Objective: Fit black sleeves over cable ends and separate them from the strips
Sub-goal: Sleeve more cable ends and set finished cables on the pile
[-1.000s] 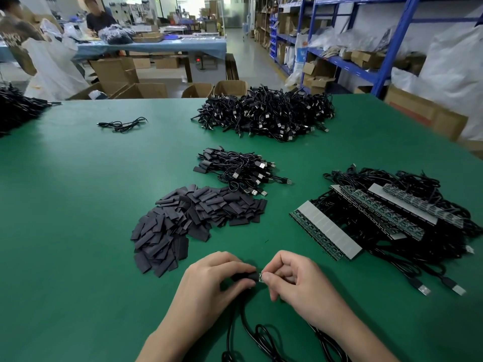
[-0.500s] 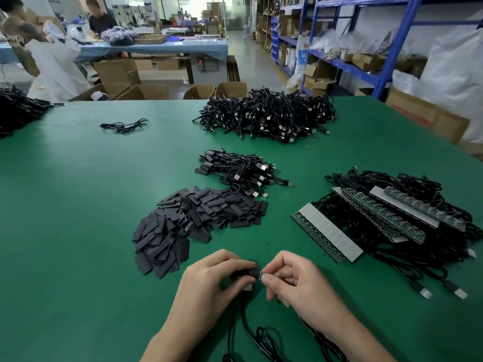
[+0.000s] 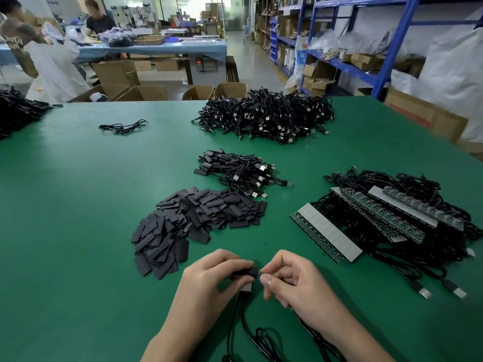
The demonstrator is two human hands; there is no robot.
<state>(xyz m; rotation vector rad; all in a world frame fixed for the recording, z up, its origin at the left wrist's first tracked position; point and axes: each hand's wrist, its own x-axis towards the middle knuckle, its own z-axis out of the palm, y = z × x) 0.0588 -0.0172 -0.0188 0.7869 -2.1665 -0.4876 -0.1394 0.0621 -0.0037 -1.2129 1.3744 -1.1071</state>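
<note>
My left hand (image 3: pixel 209 280) pinches a black sleeve (image 3: pixel 249 272) near the table's front edge. My right hand (image 3: pixel 292 283) pinches the small board end of a cable (image 3: pixel 258 274), which sits at the sleeve's mouth. A short grey strip piece (image 3: pixel 247 287) shows just under my left fingers. Black cables (image 3: pixel 251 333) trail from my hands toward me. A heap of loose black sleeves (image 3: pixel 193 220) lies ahead to the left. Strips of small boards (image 3: pixel 326 232) with cables attached lie to the right.
A small pile of sleeved cables (image 3: pixel 240 171) lies beyond the sleeves, a large cable heap (image 3: pixel 266 117) farther back, a lone cable (image 3: pixel 122 126) at the far left. Two USB plugs (image 3: pixel 441 292) lie at the right. Shelving, cartons and people stand past the green table (image 3: pixel 65 231).
My hands have stayed together in the same spot. The sleeve has slid a little further along the cable end toward my right fingers.
</note>
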